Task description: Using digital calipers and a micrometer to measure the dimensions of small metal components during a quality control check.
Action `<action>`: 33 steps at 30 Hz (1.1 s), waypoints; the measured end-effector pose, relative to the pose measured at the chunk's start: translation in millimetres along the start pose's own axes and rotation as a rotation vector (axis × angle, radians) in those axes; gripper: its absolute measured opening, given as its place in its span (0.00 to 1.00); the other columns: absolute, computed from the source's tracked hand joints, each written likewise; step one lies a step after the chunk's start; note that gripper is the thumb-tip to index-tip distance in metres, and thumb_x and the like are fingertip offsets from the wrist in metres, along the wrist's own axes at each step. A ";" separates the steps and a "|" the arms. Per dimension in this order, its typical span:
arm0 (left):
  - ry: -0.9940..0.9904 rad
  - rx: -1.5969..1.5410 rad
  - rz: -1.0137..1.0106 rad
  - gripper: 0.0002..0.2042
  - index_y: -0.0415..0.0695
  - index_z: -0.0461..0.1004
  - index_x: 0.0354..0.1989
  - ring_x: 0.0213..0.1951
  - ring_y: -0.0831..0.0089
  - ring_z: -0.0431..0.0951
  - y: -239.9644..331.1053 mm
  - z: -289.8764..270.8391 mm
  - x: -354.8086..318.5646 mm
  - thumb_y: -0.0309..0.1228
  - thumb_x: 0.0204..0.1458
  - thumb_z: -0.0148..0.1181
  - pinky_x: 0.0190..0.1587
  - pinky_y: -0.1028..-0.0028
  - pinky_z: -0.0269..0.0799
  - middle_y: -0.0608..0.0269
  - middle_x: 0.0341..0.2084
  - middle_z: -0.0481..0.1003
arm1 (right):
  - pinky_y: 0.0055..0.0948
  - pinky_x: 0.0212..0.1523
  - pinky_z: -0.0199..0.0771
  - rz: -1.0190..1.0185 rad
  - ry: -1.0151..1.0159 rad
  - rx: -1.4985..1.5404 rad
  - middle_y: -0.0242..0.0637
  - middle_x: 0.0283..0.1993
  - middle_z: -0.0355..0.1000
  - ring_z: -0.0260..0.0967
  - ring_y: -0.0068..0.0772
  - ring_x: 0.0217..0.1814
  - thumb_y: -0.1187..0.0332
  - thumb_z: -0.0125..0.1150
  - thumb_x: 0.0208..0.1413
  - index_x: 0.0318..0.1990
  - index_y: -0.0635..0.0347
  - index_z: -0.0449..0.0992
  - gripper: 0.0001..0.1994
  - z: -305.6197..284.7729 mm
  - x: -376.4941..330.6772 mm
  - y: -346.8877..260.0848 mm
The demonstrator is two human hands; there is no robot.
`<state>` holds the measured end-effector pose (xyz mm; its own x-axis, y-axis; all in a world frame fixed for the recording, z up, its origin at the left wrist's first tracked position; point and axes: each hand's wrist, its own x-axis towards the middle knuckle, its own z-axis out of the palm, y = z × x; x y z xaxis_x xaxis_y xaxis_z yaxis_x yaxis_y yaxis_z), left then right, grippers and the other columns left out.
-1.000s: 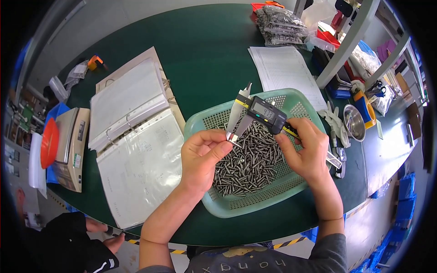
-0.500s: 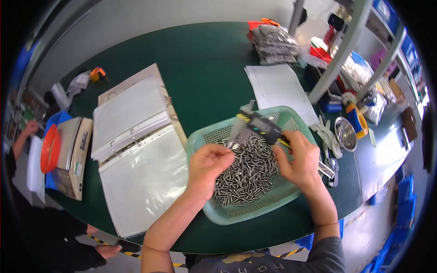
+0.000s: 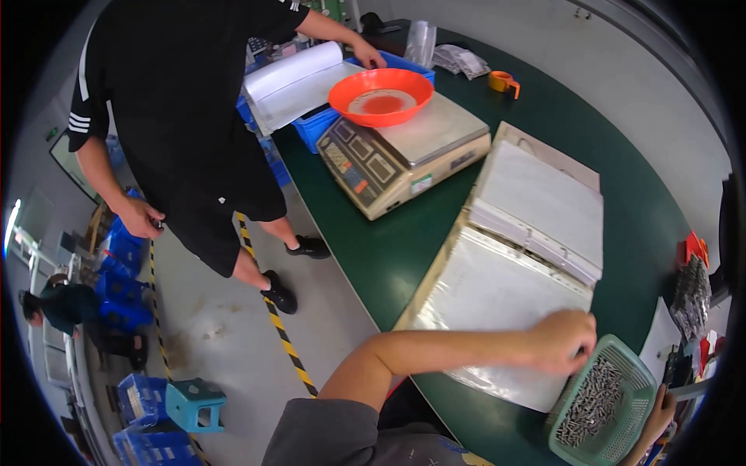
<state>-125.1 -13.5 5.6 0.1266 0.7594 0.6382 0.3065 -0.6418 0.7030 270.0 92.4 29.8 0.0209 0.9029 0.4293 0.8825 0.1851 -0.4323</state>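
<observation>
My left hand is over the open binder's lower edge, beside the upper left corner of a green plastic basket. Its fingers are curled together and slightly blurred; whatever they pinch is hidden. Many small grey metal pins lie heaped in the basket. At the basket's right side, near the picture's rim, is my right hand, only partly visible. A dark digital caliper shows just above its fingers, which seem closed on it.
An open ring binder with plastic sleeves lies left of the basket. Beyond it stands a weighing scale with an orange bowl. A person in black stands at the table's left edge, one hand by a blue bin. Orange tape dispenser sits farther back.
The view has swung left, bringing the scale and the standing person fully in. My left hand has moved from above the pins to the basket's edge; the caliper is now near the rim.
</observation>
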 end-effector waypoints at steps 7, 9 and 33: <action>0.192 -0.432 -0.237 0.02 0.42 0.70 0.23 0.30 0.77 0.70 -90.0 -76.5 -23.5 0.23 0.40 0.56 0.34 0.76 0.65 0.65 0.26 0.70 | 0.22 0.19 0.42 -0.205 -0.179 0.133 0.24 0.18 0.47 0.42 0.15 0.21 0.67 0.56 0.50 0.19 0.60 0.56 0.16 67.1 51.6 -104.2; 0.209 -0.461 -0.215 0.03 0.42 0.69 0.21 0.28 0.76 0.69 -89.5 -75.0 -25.0 0.24 0.38 0.57 0.32 0.76 0.65 0.65 0.23 0.69 | 0.22 0.19 0.42 -0.287 -0.205 0.083 0.24 0.18 0.48 0.41 0.16 0.21 0.68 0.57 0.48 0.19 0.60 0.55 0.16 81.4 55.7 -155.8; 0.583 -0.107 -0.883 0.14 0.37 0.59 0.17 0.14 0.62 0.58 10.8 -258.2 -210.1 0.29 0.53 0.45 0.18 0.69 0.54 0.56 0.12 0.57 | 0.24 0.20 0.46 0.215 -0.515 0.133 0.28 0.17 0.48 0.43 0.19 0.21 0.72 0.52 0.50 0.21 0.62 0.57 0.11 161.0 -167.2 -396.4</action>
<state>-392.0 -207.5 -39.8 -0.5805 0.8103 -0.0799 -0.0197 0.0841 0.9963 -159.1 -69.5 1.7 -0.0673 0.9920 -0.1066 0.8160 -0.0067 -0.5780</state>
